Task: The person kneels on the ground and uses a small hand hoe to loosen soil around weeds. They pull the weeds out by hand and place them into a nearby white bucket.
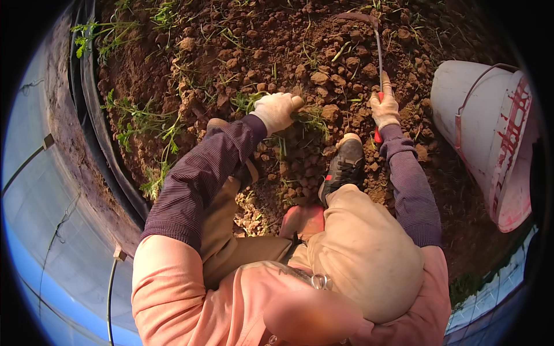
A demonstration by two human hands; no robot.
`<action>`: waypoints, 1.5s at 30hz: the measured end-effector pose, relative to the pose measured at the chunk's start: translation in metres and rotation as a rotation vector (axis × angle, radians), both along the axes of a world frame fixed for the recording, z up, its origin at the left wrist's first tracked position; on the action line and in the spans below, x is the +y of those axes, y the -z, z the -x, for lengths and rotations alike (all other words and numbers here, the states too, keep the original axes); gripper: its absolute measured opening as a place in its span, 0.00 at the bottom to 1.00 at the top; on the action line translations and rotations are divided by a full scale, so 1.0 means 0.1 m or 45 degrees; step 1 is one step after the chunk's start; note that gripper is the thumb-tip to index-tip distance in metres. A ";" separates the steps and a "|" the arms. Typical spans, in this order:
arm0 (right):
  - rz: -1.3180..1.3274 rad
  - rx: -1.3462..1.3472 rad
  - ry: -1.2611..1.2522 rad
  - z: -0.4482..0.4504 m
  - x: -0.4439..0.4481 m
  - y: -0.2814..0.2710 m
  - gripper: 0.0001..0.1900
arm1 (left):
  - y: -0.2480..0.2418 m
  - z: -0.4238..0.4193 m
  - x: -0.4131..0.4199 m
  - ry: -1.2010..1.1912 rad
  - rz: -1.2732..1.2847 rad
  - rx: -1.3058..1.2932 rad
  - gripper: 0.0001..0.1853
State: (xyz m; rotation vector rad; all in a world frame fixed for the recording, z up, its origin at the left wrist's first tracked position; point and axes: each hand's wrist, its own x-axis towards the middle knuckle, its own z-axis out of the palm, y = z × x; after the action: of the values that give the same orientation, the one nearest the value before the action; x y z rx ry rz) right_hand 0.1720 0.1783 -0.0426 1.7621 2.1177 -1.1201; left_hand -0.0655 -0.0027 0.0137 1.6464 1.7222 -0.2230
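Observation:
My left hand (278, 111), in a pale glove, is closed over green weeds (315, 120) just above the cloddy brown soil; leaves and stems show on both sides of the fist. In my gloved right hand (384, 104) is the red handle of a long-necked sickle (379, 49). Its curved, soil-coloured blade lies on the ground at the top, pointing left. More weeds (244, 101) lie beside my left wrist. Between the hands the soil (320, 78) is broken into lumps with bits of grass among them.
A white bucket (471, 108) with red stains and a wire handle lies tipped on its side at the right. Leafy weeds (130, 116) grow at the left, near black hoses (93, 125) and plastic sheeting (56, 203). My shoe (345, 164) stands below the right hand.

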 end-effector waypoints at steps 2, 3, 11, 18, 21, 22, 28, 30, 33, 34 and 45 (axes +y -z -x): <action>0.021 -0.004 0.003 0.04 -0.01 0.00 0.36 | -0.16 0.57 0.00 -0.307 -0.240 0.076 0.15; 0.014 -0.005 -0.001 0.04 -0.01 0.00 0.36 | -0.26 0.75 0.02 -0.389 -0.323 0.112 0.15; 0.008 -0.036 -0.029 0.07 0.00 0.00 0.36 | -0.03 -0.06 -0.92 0.924 -0.161 0.012 0.13; 0.018 -0.006 0.017 0.00 0.01 0.01 0.36 | -0.32 0.58 -0.23 -0.231 -0.096 0.156 0.21; 0.023 -0.035 0.010 0.01 0.01 0.02 0.36 | -0.50 0.89 0.05 -0.389 -0.246 0.305 0.17; 0.018 -0.044 0.005 0.03 0.01 0.01 0.36 | -0.43 0.91 0.11 -0.337 -0.243 0.328 0.18; 0.011 -0.027 0.031 0.03 -0.03 -0.02 0.35 | -0.05 0.63 0.42 -0.030 0.199 0.286 0.18; -0.012 -0.037 0.012 -0.03 0.01 0.04 0.35 | -0.12 0.86 0.43 -0.489 0.103 0.200 0.23; -0.028 -0.014 0.014 -0.05 -0.01 0.11 0.35 | 0.00 1.69 0.06 -1.237 -0.522 -0.375 0.22; -0.029 -0.013 0.014 -0.06 -0.02 0.12 0.35 | -0.16 1.83 0.00 -1.269 -0.513 -0.374 0.22; -0.050 0.007 0.047 -0.03 -0.02 0.11 0.34 | -0.26 0.89 -0.35 -0.581 0.014 -0.100 0.27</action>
State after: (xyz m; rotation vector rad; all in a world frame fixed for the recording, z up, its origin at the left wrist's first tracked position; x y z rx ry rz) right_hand 0.1753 0.1759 -0.0531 1.8239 2.1329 -1.1014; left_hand -0.1541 -0.0374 0.0393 1.1942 1.9741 0.0494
